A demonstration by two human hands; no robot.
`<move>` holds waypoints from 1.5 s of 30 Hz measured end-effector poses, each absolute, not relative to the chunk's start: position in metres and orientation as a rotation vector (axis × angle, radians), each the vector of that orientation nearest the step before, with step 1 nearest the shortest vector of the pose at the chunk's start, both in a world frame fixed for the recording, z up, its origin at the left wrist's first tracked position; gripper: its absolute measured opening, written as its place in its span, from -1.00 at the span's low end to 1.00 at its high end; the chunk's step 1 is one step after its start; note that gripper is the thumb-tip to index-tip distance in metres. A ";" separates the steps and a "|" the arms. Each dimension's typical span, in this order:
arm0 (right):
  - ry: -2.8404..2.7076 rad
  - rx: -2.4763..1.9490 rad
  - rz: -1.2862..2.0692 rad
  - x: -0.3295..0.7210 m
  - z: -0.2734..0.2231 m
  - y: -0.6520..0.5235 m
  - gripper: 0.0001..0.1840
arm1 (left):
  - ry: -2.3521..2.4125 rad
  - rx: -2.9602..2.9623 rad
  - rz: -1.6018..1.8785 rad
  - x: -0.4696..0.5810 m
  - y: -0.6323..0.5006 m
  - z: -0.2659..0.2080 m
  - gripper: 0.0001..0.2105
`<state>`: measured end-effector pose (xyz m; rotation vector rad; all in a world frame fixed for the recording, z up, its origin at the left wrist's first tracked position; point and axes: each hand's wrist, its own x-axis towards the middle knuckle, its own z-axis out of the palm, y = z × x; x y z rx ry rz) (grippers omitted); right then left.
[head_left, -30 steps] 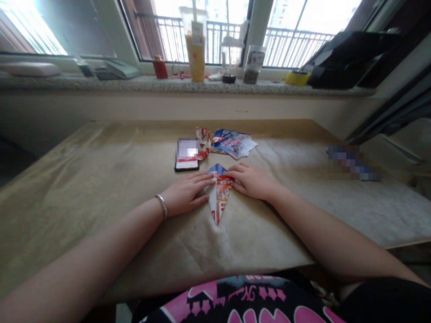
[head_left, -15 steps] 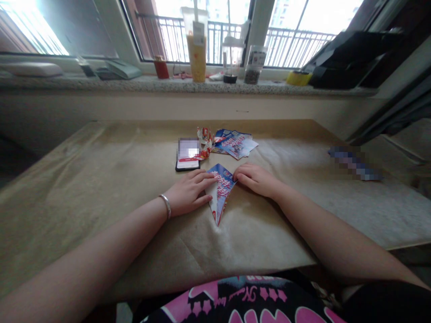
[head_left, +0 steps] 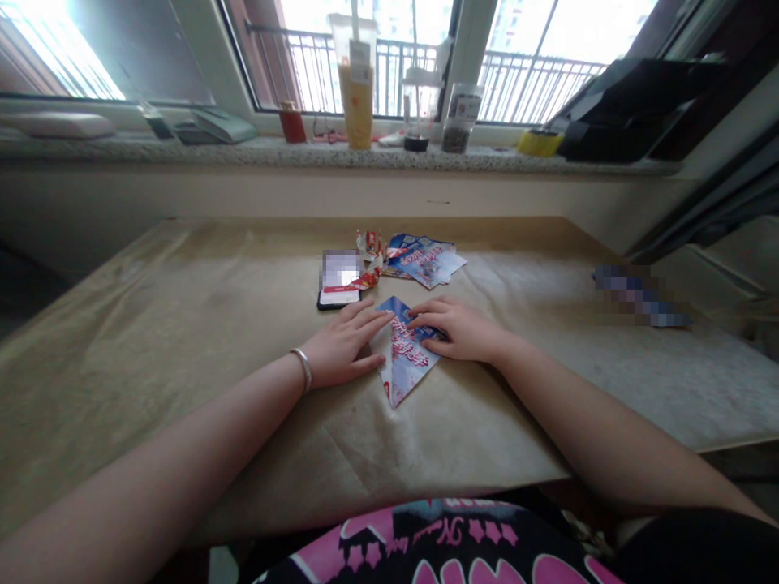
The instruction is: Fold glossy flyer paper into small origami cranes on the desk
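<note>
Here left hand [head_left: 339, 349] and right hand [head_left: 461, 331], grip spread, touch paper [head_left: 407, 371] inside the table edges [head_left: 273, 220]

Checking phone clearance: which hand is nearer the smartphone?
Left. The left hand lies just below the smartphone in view; the right hand lies farther off, to its lower right.

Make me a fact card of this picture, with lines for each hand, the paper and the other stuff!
Left hand: resting flat on the left side of the paper
Right hand: resting on the paper's right side
Paper: folded, pointed at the near end; pale on the left, blue with printed letters on the right
Bracelet: on the left wrist
Beyond the hands: phone, blue printed sheets
On the windowsill: tall cup, yellow inside
</note>
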<state>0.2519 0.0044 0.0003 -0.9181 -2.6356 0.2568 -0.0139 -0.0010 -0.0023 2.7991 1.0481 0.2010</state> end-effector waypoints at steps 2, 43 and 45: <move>-2.650 -0.907 0.250 0.251 0.001 0.004 -0.63 | 1.034 2.782 0.250 -0.014 -0.001 -0.003 -0.36; -2.638 -0.818 0.368 0.259 0.004 0.003 -0.75 | 0.659 3.161 0.296 -0.033 0.003 0.018 -0.78; -2.635 -0.814 0.383 0.260 0.004 0.003 -0.74 | 0.692 3.215 0.252 -0.035 0.003 0.019 -0.76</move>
